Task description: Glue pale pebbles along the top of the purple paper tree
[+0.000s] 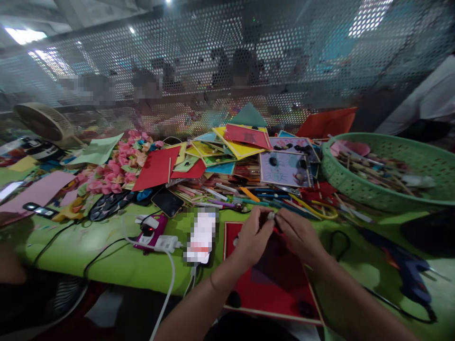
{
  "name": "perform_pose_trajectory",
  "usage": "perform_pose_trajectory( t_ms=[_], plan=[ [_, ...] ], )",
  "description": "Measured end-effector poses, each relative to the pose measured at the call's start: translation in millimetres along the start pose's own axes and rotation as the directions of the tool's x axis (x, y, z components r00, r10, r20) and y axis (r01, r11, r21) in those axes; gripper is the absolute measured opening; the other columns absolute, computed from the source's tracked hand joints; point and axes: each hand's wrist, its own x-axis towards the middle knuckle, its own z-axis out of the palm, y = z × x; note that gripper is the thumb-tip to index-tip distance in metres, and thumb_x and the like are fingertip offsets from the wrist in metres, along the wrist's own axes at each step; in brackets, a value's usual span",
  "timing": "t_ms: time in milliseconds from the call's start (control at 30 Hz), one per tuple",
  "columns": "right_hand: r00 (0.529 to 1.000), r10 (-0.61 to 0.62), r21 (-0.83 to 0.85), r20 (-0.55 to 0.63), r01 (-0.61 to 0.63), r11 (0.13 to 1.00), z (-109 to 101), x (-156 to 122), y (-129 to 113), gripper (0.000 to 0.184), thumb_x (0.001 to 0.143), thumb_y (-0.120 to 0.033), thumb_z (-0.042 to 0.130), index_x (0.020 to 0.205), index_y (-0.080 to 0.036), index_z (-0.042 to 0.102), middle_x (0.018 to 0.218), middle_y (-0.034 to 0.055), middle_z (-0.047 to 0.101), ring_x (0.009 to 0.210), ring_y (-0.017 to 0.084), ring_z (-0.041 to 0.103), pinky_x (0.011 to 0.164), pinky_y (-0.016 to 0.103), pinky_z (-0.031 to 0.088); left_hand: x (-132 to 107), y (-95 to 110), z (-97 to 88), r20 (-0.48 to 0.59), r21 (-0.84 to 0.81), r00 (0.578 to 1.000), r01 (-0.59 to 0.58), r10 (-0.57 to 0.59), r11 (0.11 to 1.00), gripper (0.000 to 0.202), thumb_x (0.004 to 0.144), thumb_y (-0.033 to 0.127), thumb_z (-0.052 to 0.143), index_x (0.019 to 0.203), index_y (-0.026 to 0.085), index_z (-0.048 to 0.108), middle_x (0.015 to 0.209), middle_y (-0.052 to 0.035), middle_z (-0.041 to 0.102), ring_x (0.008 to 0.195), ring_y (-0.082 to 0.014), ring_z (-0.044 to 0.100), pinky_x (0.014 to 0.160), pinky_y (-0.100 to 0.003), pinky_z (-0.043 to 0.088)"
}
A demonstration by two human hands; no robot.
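Observation:
My left hand and my right hand meet over the upper part of a red square board with a pale edging. Both hands are closed, fingertips together around a small pale grey piece. Its kind is too small to tell, and the fingers cover part of it. Dark pebble-like lumps sit near the board's lower corners, one dark lump at the left and another at the right. A whitish lump lies by my left hand, partly covered.
Left of the board lie a lit phone and a purple power strip with cables. A blue glue gun lies at right, below a green basket of sticks. Behind are pens, coloured cards and pink paper flowers.

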Motion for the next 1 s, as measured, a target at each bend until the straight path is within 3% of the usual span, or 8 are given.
perform_pose_trajectory(
  t_ms=[333, 467, 533, 633, 767, 867, 1000],
  plan=[
    [0.999, -0.029, -0.016, -0.031, 0.029, 0.999, -3, 1, 1, 0.027, 0.099, -0.032, 0.045, 0.074, -0.022, 0.050, 0.067, -0.0025, 0.053, 0.062, 0.015, 0.049, 0.060, 0.028, 0.036, 0, -4, 0.1, 0.000, 0.210, 0.997, -0.076, 0.077, 0.975, 0.015, 0.096, 0.023, 0.053, 0.110, 0.020, 0.056, 0.103, -0.0063, 0.062, 0.097, -0.0207, 0.059, 0.090, -0.036, 0.046],
    [0.998, -0.026, 0.008, -0.062, 0.026, 1.000, -3, 0, 1, 0.028, 0.094, -0.028, 0.048, 0.066, -0.022, 0.048, 0.061, -0.0037, 0.047, 0.059, 0.014, 0.044, 0.057, 0.028, 0.033, 0, -7, 0.5, 0.015, 0.201, 0.998, -0.068, 0.066, 0.977, 0.017, 0.094, 0.021, 0.055, 0.111, 0.020, 0.057, 0.103, -0.0060, 0.063, 0.097, -0.0199, 0.060, 0.091, -0.035, 0.046],
    [0.997, 0.038, 0.091, -0.066, -0.032, 0.995, -4, 0, 1, 0.028, 0.092, -0.028, 0.049, 0.065, -0.022, 0.050, 0.060, -0.0038, 0.046, 0.058, 0.014, 0.043, 0.056, 0.028, 0.032, 1, -6, 1.7, 0.022, 0.119, 0.999, -0.034, 0.031, 0.992, 0.015, 0.094, 0.023, 0.055, 0.109, 0.020, 0.058, 0.101, -0.0051, 0.063, 0.095, -0.0185, 0.059, 0.089, -0.033, 0.046],
    [0.989, 0.150, 0.312, -0.007, -0.141, 0.939, -7, 0, 4, 0.028, 0.091, -0.033, 0.052, 0.066, -0.022, 0.055, 0.060, -0.0033, 0.051, 0.058, 0.014, 0.047, 0.056, 0.028, 0.035, 2, -2, 3.6, 0.045, -0.129, 0.995, 0.089, -0.084, 0.988, 0.019, 0.094, 0.034, 0.058, 0.104, 0.019, 0.058, 0.095, -0.0029, 0.062, 0.085, -0.0149, 0.057, 0.079, -0.027, 0.046],
    [0.981, 0.192, 0.536, 0.022, -0.174, 0.826, -10, -1, 9, 0.029, 0.091, -0.035, 0.057, 0.066, -0.022, 0.061, 0.061, -0.0024, 0.057, 0.058, 0.014, 0.049, 0.057, 0.027, 0.037, 6, 6, 3.0, 0.066, -0.398, 0.956, 0.289, -0.287, 0.871, 0.031, 0.084, 0.044, 0.068, 0.098, 0.018, 0.059, 0.080, 0.0007, 0.060, 0.065, -0.0101, 0.054, 0.058, -0.021, 0.040],
    [0.980, 0.200, 0.544, -0.014, -0.161, 0.824, -13, 0, 10, 0.028, 0.092, -0.037, 0.060, 0.070, -0.022, 0.067, 0.064, -0.0008, 0.062, 0.060, 0.014, 0.052, 0.059, 0.028, 0.039, 8, 9, 0.9, 0.080, -0.499, 0.931, 0.347, -0.357, 0.794, 0.038, 0.078, 0.047, 0.072, 0.099, 0.019, 0.060, 0.079, -0.0002, 0.063, 0.058, -0.0085, 0.053, 0.049, -0.019, 0.036],
    [0.969, 0.234, 0.487, -0.081, -0.166, 0.857, -17, 3, 6, 0.016, 0.088, -0.039, 0.069, 0.088, -0.026, 0.078, 0.079, 0.0016, 0.072, 0.069, 0.016, 0.059, 0.059, 0.027, 0.043, 11, 6, -1.2, 0.071, -0.553, 0.933, 0.332, -0.354, 0.764, 0.042, 0.073, 0.049, 0.078, 0.101, 0.019, 0.066, 0.079, 0.0009, 0.061, 0.056, -0.0071, 0.052, 0.048, -0.017, 0.038]
  ],
)
